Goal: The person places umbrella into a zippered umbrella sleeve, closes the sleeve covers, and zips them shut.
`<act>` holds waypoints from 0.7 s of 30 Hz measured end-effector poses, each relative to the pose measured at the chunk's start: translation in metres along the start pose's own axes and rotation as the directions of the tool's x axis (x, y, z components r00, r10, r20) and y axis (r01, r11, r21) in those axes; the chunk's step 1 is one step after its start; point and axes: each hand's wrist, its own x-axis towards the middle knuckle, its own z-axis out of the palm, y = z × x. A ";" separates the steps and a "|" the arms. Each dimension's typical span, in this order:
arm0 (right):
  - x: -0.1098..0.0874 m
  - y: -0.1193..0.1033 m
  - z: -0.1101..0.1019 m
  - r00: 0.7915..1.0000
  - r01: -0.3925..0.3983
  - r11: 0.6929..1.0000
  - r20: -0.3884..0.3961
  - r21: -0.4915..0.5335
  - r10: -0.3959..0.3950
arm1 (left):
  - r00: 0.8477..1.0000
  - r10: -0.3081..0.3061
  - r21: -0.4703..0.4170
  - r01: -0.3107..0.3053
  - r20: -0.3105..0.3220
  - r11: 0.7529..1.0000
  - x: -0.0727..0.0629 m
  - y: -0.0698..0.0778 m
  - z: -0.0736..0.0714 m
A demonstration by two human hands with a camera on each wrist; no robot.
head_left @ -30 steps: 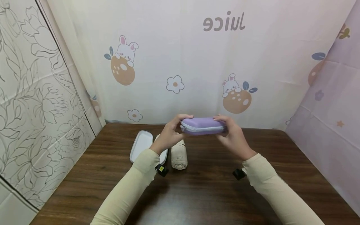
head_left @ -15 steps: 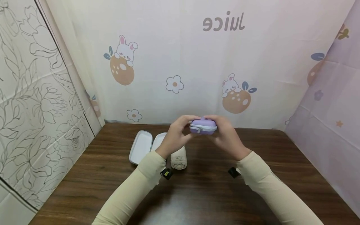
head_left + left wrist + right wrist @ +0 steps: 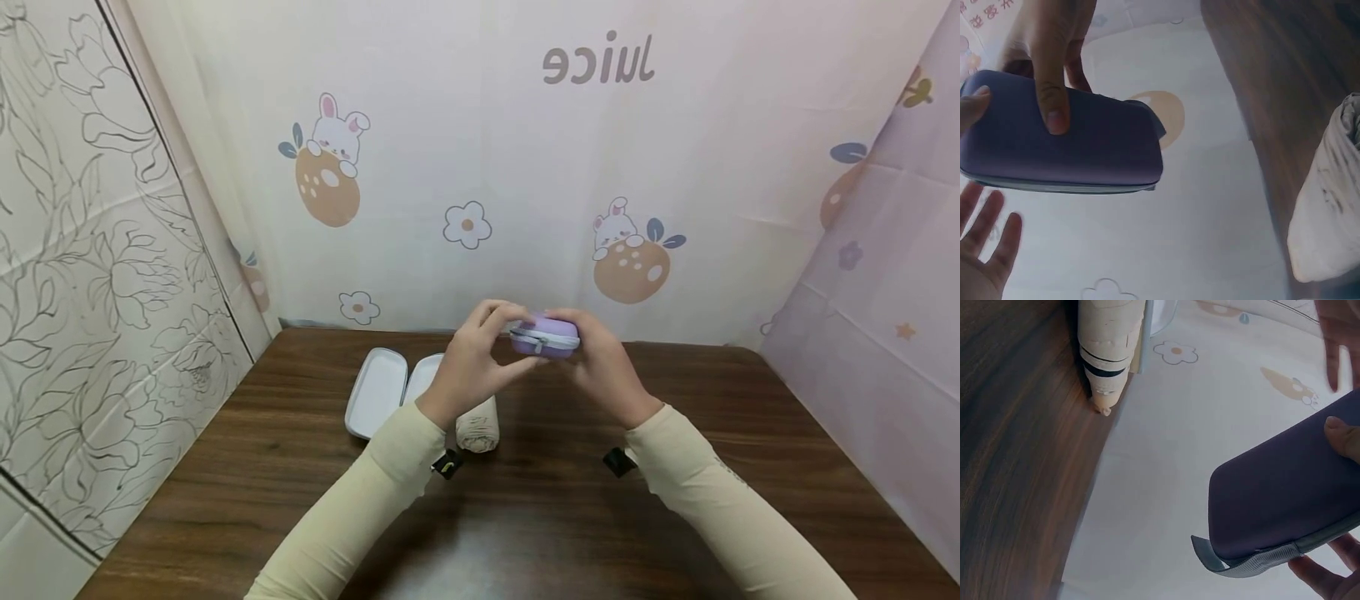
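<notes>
A purple hard-shell zip case [image 3: 546, 337] is held up over the far part of the table, its end with the pale zipper and pull facing the head camera. My right hand [image 3: 603, 367] grips it, with the thumb [image 3: 1342, 439] on one face and fingers [image 3: 1319, 575] underneath. My left hand [image 3: 480, 358] is at the case's other side. In the left wrist view its thumb [image 3: 974, 105] overlaps the case, while its fingers [image 3: 985, 228] are spread and straight, off the shell. A fabric strap [image 3: 1254, 561] loops from the case's end.
On the dark wooden table [image 3: 562, 517], an open white-lined case [image 3: 377, 392] lies to the left, partly behind my left hand. Beside it stands a rolled beige cloth bundle [image 3: 477, 427]. A printed curtain [image 3: 525, 167] hangs behind the table.
The case has turned from lying lengthwise across the view to end-on, and my hands have come closer together. My left fingers have lifted and spread away from it.
</notes>
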 end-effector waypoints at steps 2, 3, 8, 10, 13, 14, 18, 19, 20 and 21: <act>0.000 0.000 0.000 1.000 -0.009 1.000 -0.002 -0.009 0.009 | 1.000 0.013 0.032 -0.012 -0.024 0.999 0.001 0.003 0.000; -0.001 0.000 0.000 1.000 -0.013 1.000 -0.002 -0.014 0.013 | 0.999 0.020 0.047 -0.018 -0.037 0.999 0.001 0.004 0.000; 0.001 0.001 0.000 1.000 -0.017 1.000 -0.011 -0.018 0.017 | 0.993 0.070 0.075 -0.064 -0.092 0.995 0.006 0.008 -0.003; 0.001 0.001 0.000 1.000 -0.012 1.000 -0.016 -0.020 0.012 | 0.990 0.089 0.061 -0.083 -0.105 0.995 0.007 0.009 -0.005; 0.001 0.001 0.000 1.000 -0.005 1.000 -0.020 -0.029 0.005 | 0.989 0.104 0.035 -0.100 -0.107 0.994 0.008 0.010 -0.007; 0.001 0.001 0.000 1.000 -0.004 0.999 -0.021 -0.031 0.004 | 0.989 0.106 0.030 -0.103 -0.106 0.994 0.008 0.011 -0.008; 0.001 0.001 0.000 1.000 -0.009 0.999 -0.027 -0.032 0.009 | 0.991 0.091 0.031 -0.089 -0.098 0.996 0.007 0.013 -0.010; 0.001 0.001 0.000 1.000 -0.009 0.999 -0.028 -0.033 0.008 | 0.992 0.084 0.029 -0.081 -0.093 0.996 0.007 0.013 -0.011; 0.001 0.001 0.000 1.000 -0.007 0.999 -0.029 -0.033 0.006 | 0.993 0.076 0.025 -0.074 -0.089 0.997 0.006 0.014 -0.011; 0.001 0.000 -0.001 1.000 -0.006 0.999 -0.030 -0.033 0.005 | 0.995 0.065 0.020 -0.063 -0.082 0.998 0.006 0.015 -0.012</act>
